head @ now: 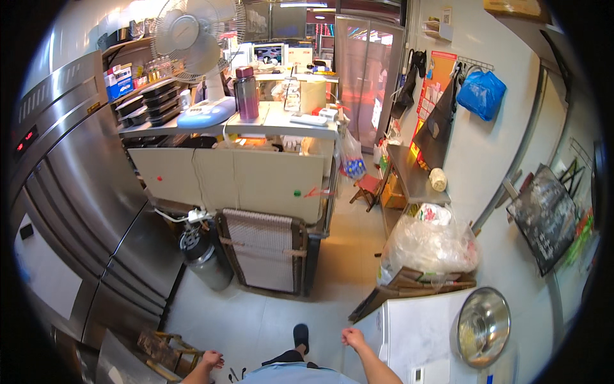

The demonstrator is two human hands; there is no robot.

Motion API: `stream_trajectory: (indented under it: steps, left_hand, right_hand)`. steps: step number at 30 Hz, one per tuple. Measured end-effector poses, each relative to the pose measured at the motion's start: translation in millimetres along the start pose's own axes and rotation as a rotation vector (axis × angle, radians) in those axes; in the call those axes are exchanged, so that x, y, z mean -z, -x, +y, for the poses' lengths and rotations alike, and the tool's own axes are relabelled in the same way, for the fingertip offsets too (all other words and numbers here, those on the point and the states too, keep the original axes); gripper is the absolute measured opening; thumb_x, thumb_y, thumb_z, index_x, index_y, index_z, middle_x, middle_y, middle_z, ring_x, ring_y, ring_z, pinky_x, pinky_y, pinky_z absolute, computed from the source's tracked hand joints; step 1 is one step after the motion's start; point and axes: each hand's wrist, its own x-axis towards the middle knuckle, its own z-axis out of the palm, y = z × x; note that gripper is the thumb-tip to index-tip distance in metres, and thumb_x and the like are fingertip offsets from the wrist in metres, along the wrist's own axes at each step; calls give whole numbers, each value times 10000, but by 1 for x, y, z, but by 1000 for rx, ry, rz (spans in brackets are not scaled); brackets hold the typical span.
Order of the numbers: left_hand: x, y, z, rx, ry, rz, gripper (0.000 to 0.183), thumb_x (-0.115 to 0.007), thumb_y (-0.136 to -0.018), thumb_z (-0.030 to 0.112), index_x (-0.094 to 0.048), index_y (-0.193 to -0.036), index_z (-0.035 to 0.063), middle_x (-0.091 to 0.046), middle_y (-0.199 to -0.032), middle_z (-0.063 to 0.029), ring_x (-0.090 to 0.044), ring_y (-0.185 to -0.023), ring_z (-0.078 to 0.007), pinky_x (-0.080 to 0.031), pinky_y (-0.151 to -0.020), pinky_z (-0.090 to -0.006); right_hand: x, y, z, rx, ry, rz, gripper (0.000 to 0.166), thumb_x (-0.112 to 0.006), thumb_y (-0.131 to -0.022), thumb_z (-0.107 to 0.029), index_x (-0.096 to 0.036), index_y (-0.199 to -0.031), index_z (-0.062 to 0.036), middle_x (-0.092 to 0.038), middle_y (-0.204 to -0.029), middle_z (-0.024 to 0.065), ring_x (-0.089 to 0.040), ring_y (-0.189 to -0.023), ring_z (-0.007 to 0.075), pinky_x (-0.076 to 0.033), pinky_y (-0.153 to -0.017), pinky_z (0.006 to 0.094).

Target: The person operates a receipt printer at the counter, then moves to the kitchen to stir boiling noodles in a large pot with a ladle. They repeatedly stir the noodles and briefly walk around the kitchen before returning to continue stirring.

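My left hand [212, 359] hangs low at the bottom of the view, its fingers loosely curled and nothing visible in them. Nearest to it is a small wooden stool [180, 353] beside a metal sheet. My right hand [353, 338] is also curled and seems to hold nothing. It is close to the left side of a white chest-like appliance [422, 321], on which a shiny steel bowl [482, 326] rests. Between the hands, one dark shoe [301, 336] stands on the pale floor.
A steel refrigerator [96, 192] lines the left. Ahead, a folded lounger [261, 254] and a grey cylinder [206, 266] stand against a counter [230, 175] carrying a fan [192, 43] and a tumbler [247, 93]. Flattened cardboard [407, 285] and a bulging plastic bag [429, 242] narrow the right side.
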Motion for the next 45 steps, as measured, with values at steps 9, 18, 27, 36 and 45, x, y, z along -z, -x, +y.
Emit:
stream_trajectory:
  steps: [9,18,27,36,45]
  left_hand:
    - [-123,-66,357,-452,-197,-59,206,-552,-854,192,-618,-890,1,-645,-729,-115,-613,-568,-180,-507,-493,-309]
    - [-158,-3,417,-684,-223,166,253,-539,-871,251,-637,-907,20,-651,-720,-70,-629,-663,-144,-494,-626,-288]
    - [-140,40,127,71,525,557,249,-514,-831,230,-653,-778,31,-645,-684,-119,-598,-592,-235,-495,-574,-371]
    - [-191,151,-5,-54,584,465,265,-511,-850,242,-585,-678,54,-592,-608,-57,-572,-549,-152,-456,-515,-303]
    - [-258,325,-359,369,1702,1200,133,-491,-842,76,-585,-931,47,-607,-698,-88,-575,-533,-165,-502,-439,-324]
  right_hand:
    - [55,-136,-84,-200,-42,81,143,-596,-857,-140,-648,-902,-14,-637,-733,91,-618,-590,178,-518,-490,293]
    - [80,-310,-92,-437,389,-282,191,-587,-871,-220,-641,-850,-38,-657,-752,94,-621,-575,179,-527,-505,317]
    - [8,-373,-180,-157,617,-469,274,-544,-865,-202,-632,-691,-10,-632,-649,102,-590,-505,190,-491,-478,307]
    - [-139,-255,-213,70,1325,-661,285,-546,-863,-189,-661,-703,17,-652,-690,136,-631,-565,213,-520,-538,335]
    - [-361,9,-32,36,1125,-1196,136,-577,-834,-99,-577,-834,37,-591,-674,138,-575,-520,224,-489,-446,332]
